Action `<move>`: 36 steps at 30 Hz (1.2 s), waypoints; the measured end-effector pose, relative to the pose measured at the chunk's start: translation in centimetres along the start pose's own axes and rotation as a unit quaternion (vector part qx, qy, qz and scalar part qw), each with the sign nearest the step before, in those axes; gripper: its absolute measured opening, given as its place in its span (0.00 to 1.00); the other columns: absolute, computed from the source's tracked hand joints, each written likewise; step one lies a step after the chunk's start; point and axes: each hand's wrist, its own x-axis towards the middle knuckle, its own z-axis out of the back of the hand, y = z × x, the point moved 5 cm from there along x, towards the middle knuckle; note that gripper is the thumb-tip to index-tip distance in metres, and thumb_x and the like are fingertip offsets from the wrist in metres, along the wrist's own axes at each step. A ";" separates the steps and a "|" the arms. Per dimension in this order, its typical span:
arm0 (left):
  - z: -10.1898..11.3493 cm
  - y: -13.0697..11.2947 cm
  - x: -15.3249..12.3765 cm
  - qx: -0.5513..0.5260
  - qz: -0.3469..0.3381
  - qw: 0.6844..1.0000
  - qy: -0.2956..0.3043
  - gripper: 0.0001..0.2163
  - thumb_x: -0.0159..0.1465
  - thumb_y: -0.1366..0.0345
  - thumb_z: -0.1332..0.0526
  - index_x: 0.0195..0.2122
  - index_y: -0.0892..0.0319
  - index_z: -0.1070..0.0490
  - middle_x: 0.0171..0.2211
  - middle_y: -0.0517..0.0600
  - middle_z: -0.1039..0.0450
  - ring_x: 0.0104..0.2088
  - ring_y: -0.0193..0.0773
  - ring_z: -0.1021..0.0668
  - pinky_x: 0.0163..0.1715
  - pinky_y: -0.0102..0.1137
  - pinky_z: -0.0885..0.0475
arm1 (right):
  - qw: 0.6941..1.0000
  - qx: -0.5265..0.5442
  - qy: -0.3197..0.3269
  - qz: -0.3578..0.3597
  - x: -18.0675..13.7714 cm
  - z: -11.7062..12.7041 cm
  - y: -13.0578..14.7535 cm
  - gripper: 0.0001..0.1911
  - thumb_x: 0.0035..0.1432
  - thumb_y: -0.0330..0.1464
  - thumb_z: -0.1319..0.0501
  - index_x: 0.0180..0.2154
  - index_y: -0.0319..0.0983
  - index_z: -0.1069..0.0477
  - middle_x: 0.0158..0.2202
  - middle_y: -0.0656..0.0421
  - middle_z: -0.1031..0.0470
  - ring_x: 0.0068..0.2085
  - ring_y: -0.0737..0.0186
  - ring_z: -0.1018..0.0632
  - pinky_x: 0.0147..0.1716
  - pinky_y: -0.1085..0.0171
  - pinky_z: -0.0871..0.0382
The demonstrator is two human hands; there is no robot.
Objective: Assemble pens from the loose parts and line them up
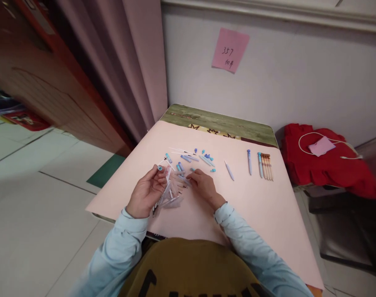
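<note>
My left hand (147, 193) is palm up over the left of the table, its thumb and forefinger pinching a small blue pen part (159, 168) with a round open end. Just right of it lies a heap of clear plastic sleeves (172, 201) mixed with refills and pen pieces. My right hand (204, 187) rests at the right side of this heap, fingers curled together; what they hold, if anything, is hidden. Beyond the hands lie loose blue pen barrels (189, 158), thin white refills (181, 151) and small dark blue caps (208, 156).
To the right lie a lone pale pen (229, 170), a blue pen (249, 162) and a row of brown-topped pens (268, 167) beside a light blue one (260, 165). Pink paper (252, 218) covers the table. A red cloth (302, 161) with a white cable is at the right.
</note>
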 end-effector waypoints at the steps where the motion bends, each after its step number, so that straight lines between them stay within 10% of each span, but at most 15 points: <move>1: 0.1 0.0 0.0 0.000 -0.001 1.000 -0.001 0.08 0.69 0.72 0.46 0.31 0.64 0.33 0.26 0.49 0.31 0.21 0.26 0.31 0.19 0.20 0.32 | 1.000 -0.009 0.015 0.012 0.3 -0.3 0.0 0.12 0.64 0.29 0.43 0.43 0.46 0.22 0.42 0.59 0.24 0.39 0.63 0.23 0.37 0.68 0.34; 11: 0.0 0.5 0.2 0.005 0.010 1.000 0.002 0.09 0.69 0.72 0.47 0.31 0.65 0.33 0.26 0.50 0.31 0.21 0.27 0.30 0.19 0.20 0.32 | 0.989 -0.080 0.073 0.104 1.0 0.4 0.3 0.12 0.67 0.33 0.44 0.44 0.47 0.23 0.43 0.59 0.25 0.39 0.64 0.23 0.35 0.68 0.38; 20: 0.3 0.3 0.3 0.010 0.008 1.000 0.001 0.09 0.69 0.72 0.47 0.32 0.65 0.32 0.26 0.50 0.31 0.22 0.27 0.30 0.19 0.20 0.32 | 0.981 -0.166 0.092 0.036 0.9 0.2 0.4 0.14 0.69 0.32 0.49 0.42 0.40 0.24 0.43 0.54 0.26 0.37 0.62 0.23 0.33 0.67 0.38; 36: 0.7 -0.1 0.2 0.007 0.005 1.000 -0.002 0.08 0.69 0.72 0.47 0.32 0.65 0.33 0.25 0.49 0.33 0.22 0.27 0.31 0.21 0.21 0.31 | 0.991 -0.028 0.094 0.091 2.0 -0.6 0.1 0.12 0.64 0.31 0.42 0.47 0.42 0.24 0.41 0.57 0.25 0.38 0.65 0.25 0.37 0.69 0.36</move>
